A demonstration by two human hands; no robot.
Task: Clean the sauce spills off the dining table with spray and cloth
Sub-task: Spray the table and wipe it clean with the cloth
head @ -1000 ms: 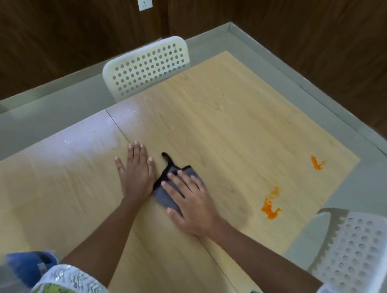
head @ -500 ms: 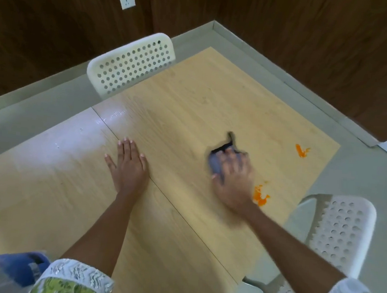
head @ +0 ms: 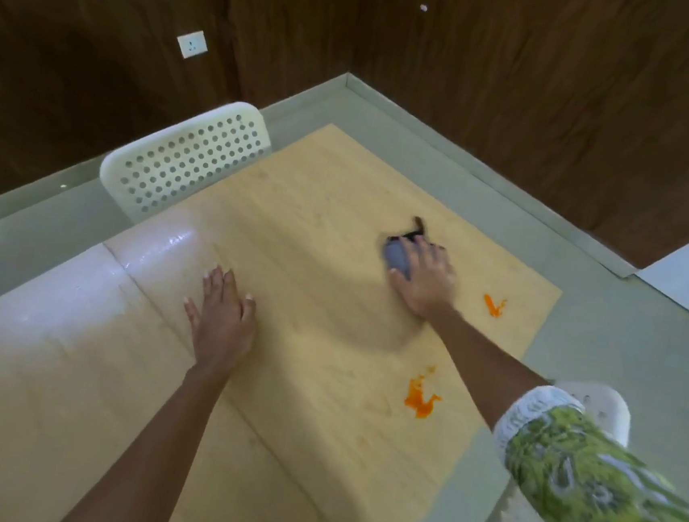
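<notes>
My right hand (head: 427, 279) presses a dark grey cloth (head: 396, 255) flat on the light wooden dining table (head: 317, 224), fingers spread over it; a black loop of the cloth sticks out at the far side. My left hand (head: 221, 320) rests flat on the table, holding nothing. Two orange sauce spills show on the table: a larger one (head: 422, 398) near the right edge, closer to me than the cloth, and a smaller one (head: 494, 305) just right of my right hand. No spray bottle is in view.
A white perforated chair (head: 188, 161) stands at the table's far left side. Another white chair (head: 610, 408) sits at the right edge, mostly hidden by my sleeve. Dark wood walls meet in a corner beyond the grey floor (head: 450, 153). A wet sheen (head: 168, 239) lies left of my left hand.
My right hand has slid the cloth from beside my left hand across the table, away and to the right, past the larger spill. My left hand has stayed put.
</notes>
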